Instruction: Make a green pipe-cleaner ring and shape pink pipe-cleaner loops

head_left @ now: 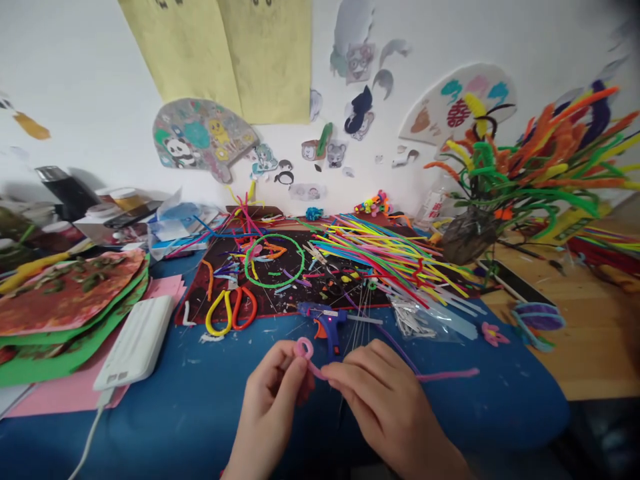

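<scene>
A pink pipe cleaner (453, 375) runs between my two hands, low in front of the blue table edge. My left hand (275, 397) pinches it just below a small loop curled at its end. With fingers closed, my right hand (383, 400) grips the straight part, and the free tail sticks out to the right. Just beyond my hands lies a blue glue gun (326, 319) with an orange trigger. Scissors (233, 312) with one yellow and one red handle rest to its left. A ring of green pipe cleaner (274, 261) lies behind them.
A large pile of coloured pipe cleaners (385, 250) covers the dark mat's right half. At right stands a vase (470, 233) of pipe-cleaner stems, near a pink flower (494, 335). A white power bank (135, 340) with a cable lies left, beside painted paper (70, 293).
</scene>
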The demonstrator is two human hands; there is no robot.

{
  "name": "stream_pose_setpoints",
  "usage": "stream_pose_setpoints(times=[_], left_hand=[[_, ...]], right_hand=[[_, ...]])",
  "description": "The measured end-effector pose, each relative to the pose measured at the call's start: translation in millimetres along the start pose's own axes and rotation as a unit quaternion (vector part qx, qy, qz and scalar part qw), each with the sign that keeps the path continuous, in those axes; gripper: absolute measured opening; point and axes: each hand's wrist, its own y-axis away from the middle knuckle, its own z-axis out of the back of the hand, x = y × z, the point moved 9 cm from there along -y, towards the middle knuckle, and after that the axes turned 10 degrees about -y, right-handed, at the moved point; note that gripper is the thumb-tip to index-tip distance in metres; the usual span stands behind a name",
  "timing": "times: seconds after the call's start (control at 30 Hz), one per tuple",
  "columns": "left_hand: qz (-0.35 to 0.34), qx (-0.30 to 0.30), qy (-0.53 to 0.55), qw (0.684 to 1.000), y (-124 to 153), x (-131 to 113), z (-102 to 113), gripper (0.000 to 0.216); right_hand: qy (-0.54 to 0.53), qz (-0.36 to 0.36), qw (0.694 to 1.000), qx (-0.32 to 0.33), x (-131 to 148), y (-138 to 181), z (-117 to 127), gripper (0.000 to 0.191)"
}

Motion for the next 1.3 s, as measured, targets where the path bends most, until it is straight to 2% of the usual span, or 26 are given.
stream_pose_setpoints(times=[0.13,0.3,0.37,0.47,0.53,0.7,0.83,0.93,1.03,1.1,1.17,1.23,1.3], left_hand=[[0.016,0.052,-0.003,0.999,4,8,-15,0.030],[0.038,0.036,-0.002,0.999,7,18,-14,0.028],[0.039,0.029,-0.008,0.999,10,19,-13,0.027],[0.026,0.007,-0.024,0.999,13,22,-10,0.026],[0.017,-0.011,-0.034,0.999,15,25,-8,0.025],[0.018,-0.018,-0.043,0.999,17,31,-8,0.025],[0.029,-0.020,-0.044,0.998,15,28,-5,0.026],[0.039,-0.009,-0.041,0.998,14,27,-6,0.028],[0.030,0.008,-0.039,0.999,15,26,-9,0.028],[0.017,0.030,-0.052,0.998,15,24,-12,0.027],[0.000,0.061,-0.076,0.995,17,22,-16,0.026],[-0.016,0.083,-0.102,0.991,17,19,-19,0.027],[-0.028,0.094,-0.129,0.987,17,15,-19,0.028]], right_hand=[[0.025,0.008,0.998,0.049,-3,4,4,0.020],[0.069,0.001,0.993,0.091,-11,9,11,0.021],[0.082,0.002,0.994,0.072,-12,10,17,0.023],[0.154,0.021,0.988,-0.022,-6,15,31,0.025],[0.186,0.019,0.981,-0.055,-5,19,31,0.026],[0.166,-0.026,0.985,-0.038,-13,25,15,0.018],[0.068,-0.021,0.997,0.019,-14,27,8,0.020],[0.038,-0.026,0.998,0.040,-16,33,12,0.019],[0.035,-0.072,0.996,0.050,-29,40,20,0.020],[-0.009,-0.111,0.991,0.075,-40,43,22,0.016],[-0.090,-0.159,0.974,0.130,-50,46,17,0.012],[-0.158,-0.219,0.943,0.195,-59,50,8,0.016],[-0.170,-0.276,0.917,0.233,-68,53,4,0.020]])
